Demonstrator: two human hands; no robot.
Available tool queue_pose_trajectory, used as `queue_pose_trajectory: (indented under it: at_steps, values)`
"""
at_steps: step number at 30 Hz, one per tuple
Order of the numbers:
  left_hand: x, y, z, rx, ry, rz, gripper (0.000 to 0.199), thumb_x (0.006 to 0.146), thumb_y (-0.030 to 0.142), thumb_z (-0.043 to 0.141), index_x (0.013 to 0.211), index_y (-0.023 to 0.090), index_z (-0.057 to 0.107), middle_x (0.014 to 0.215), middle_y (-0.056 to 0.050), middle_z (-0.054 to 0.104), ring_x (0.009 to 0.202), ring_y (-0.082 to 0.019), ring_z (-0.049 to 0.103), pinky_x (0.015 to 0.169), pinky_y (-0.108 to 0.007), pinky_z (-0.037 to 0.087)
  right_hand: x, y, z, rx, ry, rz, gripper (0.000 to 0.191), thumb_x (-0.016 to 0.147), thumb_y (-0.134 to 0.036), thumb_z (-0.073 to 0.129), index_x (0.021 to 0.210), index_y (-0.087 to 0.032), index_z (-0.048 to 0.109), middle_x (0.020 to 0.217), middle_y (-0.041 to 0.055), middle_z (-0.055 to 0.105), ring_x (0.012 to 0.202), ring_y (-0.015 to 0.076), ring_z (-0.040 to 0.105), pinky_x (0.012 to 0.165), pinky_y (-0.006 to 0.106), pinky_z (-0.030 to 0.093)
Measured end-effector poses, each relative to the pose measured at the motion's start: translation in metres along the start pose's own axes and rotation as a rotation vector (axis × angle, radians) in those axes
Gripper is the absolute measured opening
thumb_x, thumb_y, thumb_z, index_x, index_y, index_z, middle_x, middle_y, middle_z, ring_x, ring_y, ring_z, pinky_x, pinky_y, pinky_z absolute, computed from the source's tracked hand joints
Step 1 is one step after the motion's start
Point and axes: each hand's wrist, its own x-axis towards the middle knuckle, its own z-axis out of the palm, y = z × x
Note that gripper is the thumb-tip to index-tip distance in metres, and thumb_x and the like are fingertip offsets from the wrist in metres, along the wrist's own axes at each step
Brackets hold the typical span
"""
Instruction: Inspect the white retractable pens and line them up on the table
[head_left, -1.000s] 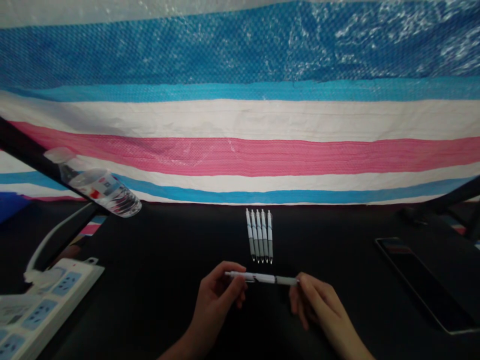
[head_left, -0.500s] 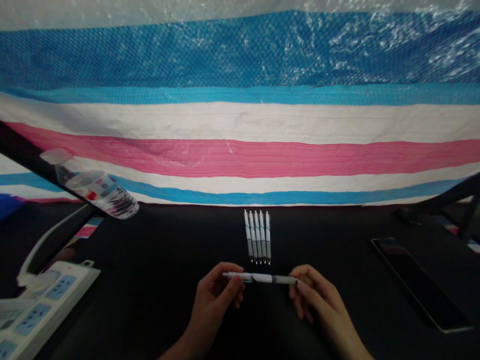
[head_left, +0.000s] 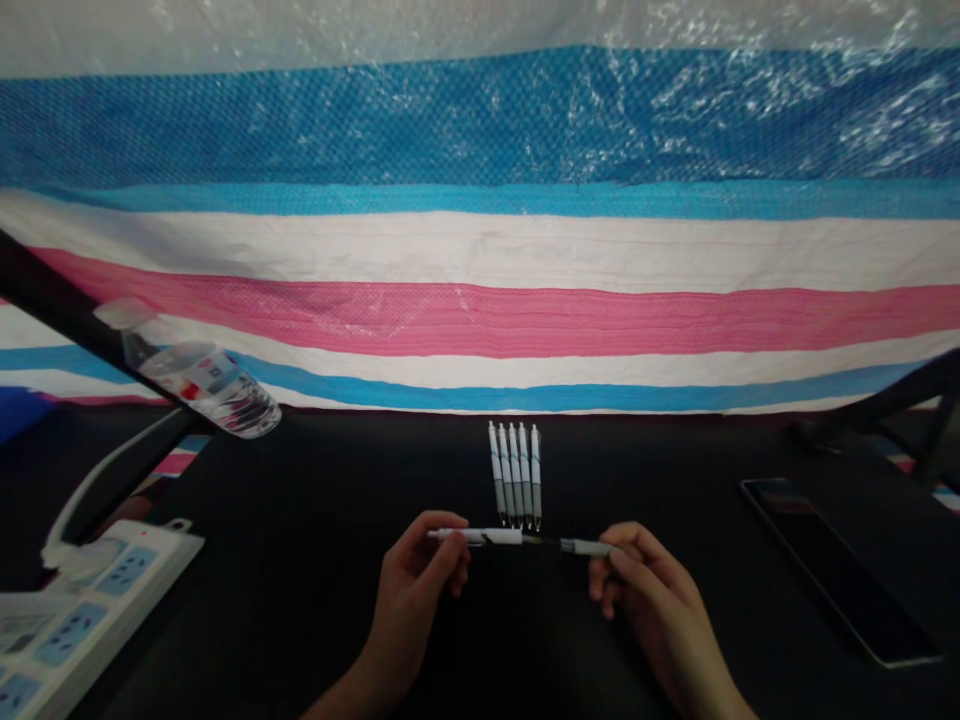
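Note:
My left hand [head_left: 411, 590] pinches the white rear barrel [head_left: 476, 537] of a retractable pen between thumb and fingers. My right hand [head_left: 652, 600] grips the grey front section [head_left: 586, 547] of that pen. Between the two parts, a thin dark refill [head_left: 541, 541] shows bare. Both hands are held just below the tips of a row of several white-and-grey pens [head_left: 514, 475], which lie side by side and parallel on the black table [head_left: 300, 480], tips toward me. Neither hand touches that row.
A white power strip [head_left: 75, 610] with a cable sits at the front left. A plastic water bottle [head_left: 199, 378] lies on a dark bar [head_left: 75, 330] at the left. A dark phone or tablet [head_left: 832, 570] lies to the right. A striped tarp [head_left: 480, 320] hangs behind the table.
The pen has been drawn apart into two parts, exposing the refill. My left hand has moved left and my right hand has moved right, both slightly up.

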Motion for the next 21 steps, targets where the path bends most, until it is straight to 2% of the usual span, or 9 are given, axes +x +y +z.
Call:
queue_pose_trajectory:
  at_steps: [8, 15, 21]
  values:
    - [0.0004, -0.0029, -0.0008, -0.062, 0.037, 0.004, 0.028, 0.079, 0.042, 0.075, 0.09, 0.017, 0.068, 0.062, 0.002, 0.058, 0.056, -0.01, 0.05, 0.05, -0.02, 0.039, -0.0002, -0.0006, 0.0014, 0.072, 0.183, -0.104, 0.025, 0.077, -0.038, 0.076, 0.089, -0.02, 0.063, 0.063, 0.0006, 0.063, 0.055, 0.0137, 0.056, 0.048, 0.023, 0.045]
    - [-0.0006, -0.0001, 0.0011, -0.069, 0.047, -0.024, 0.032, 0.073, 0.044, 0.079, 0.087, 0.017, 0.069, 0.06, 0.002, 0.058, 0.054, -0.011, 0.049, 0.048, -0.021, 0.038, -0.0011, 0.0012, -0.0006, 0.039, 0.1, -0.077, 0.024, 0.08, -0.037, 0.074, 0.091, -0.02, 0.063, 0.068, 0.0032, 0.066, 0.06, 0.0171, 0.059, 0.051, 0.026, 0.047]
    - [-0.0001, 0.0, 0.0015, -0.059, 0.024, -0.009, 0.032, 0.075, 0.046, 0.077, 0.088, 0.017, 0.069, 0.059, 0.003, 0.058, 0.053, -0.01, 0.048, 0.049, -0.021, 0.038, -0.0018, 0.0041, 0.001, 0.016, 0.051, -0.065, 0.026, 0.082, -0.04, 0.073, 0.092, -0.02, 0.062, 0.068, 0.0039, 0.066, 0.06, 0.017, 0.059, 0.051, 0.026, 0.047]
